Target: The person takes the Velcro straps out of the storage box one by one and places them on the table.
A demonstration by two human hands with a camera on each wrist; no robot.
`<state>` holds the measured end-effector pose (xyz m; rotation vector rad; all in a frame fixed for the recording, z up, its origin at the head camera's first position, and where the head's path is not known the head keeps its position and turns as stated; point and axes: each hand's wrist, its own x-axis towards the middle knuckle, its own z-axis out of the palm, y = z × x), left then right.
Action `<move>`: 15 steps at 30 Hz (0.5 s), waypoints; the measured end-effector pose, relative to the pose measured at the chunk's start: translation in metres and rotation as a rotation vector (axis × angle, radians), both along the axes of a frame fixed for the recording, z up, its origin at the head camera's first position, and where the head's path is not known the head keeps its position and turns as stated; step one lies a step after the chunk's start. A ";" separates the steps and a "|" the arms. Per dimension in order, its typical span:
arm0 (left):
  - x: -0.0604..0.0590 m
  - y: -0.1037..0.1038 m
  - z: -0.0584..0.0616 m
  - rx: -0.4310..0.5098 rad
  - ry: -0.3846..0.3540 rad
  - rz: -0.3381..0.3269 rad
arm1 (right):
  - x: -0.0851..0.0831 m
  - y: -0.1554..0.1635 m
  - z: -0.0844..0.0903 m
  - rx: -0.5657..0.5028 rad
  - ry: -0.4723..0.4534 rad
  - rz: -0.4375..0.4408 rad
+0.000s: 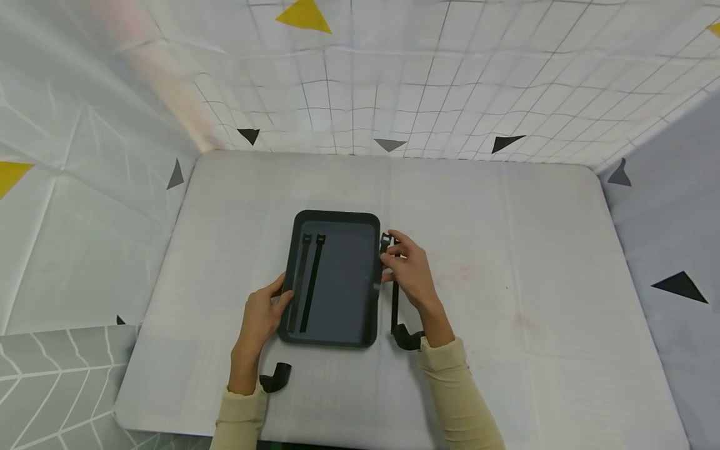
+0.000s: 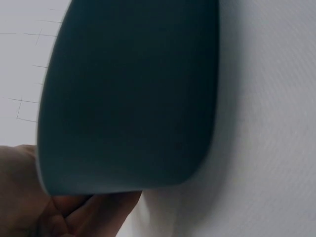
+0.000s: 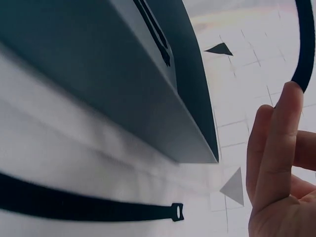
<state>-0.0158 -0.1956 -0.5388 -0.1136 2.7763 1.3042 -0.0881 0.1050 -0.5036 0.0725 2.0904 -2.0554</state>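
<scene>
Head view: a dark rectangular plastic tray is seen near the middle of a white cloth-covered table, well clear of all table edges; bare cloth is left on the right and behind. The tray's left rim is gripped by the left hand, thumb over the rim, fingers curled beneath. Just beside the right rim, a black strap with a slotted head is pinched at its upper end by the right hand. A second strap head appears next to it, though the count there cannot be told for sure. Two flat black straps are counted inside the tray, lying parallel along its left side.

Left wrist view: the tray's rounded dark corner fills the frame, blurred. The left hand's fingers are curled under its edge, touching it. White cloth is seen to the right.

Right wrist view: the tray's side wall is seen close up, with the straps inside visible at the top. One black strap lies flat on the cloth beside the tray, apart from it. A curved black strap is touched by a raised fingertip; the fingers are fairly straight, so the grip is not fully shown here.
</scene>
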 end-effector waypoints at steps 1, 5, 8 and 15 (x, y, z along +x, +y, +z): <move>0.000 0.000 0.000 0.000 0.002 -0.002 | 0.000 0.002 0.000 0.006 0.000 0.003; 0.000 0.000 0.000 -0.003 0.001 0.001 | 0.001 0.010 -0.002 0.025 0.002 0.010; 0.000 0.000 0.000 0.003 -0.001 0.004 | 0.002 0.015 -0.003 0.036 0.001 0.009; 0.001 -0.001 0.001 0.005 -0.022 -0.003 | 0.004 0.021 -0.003 0.061 0.004 0.031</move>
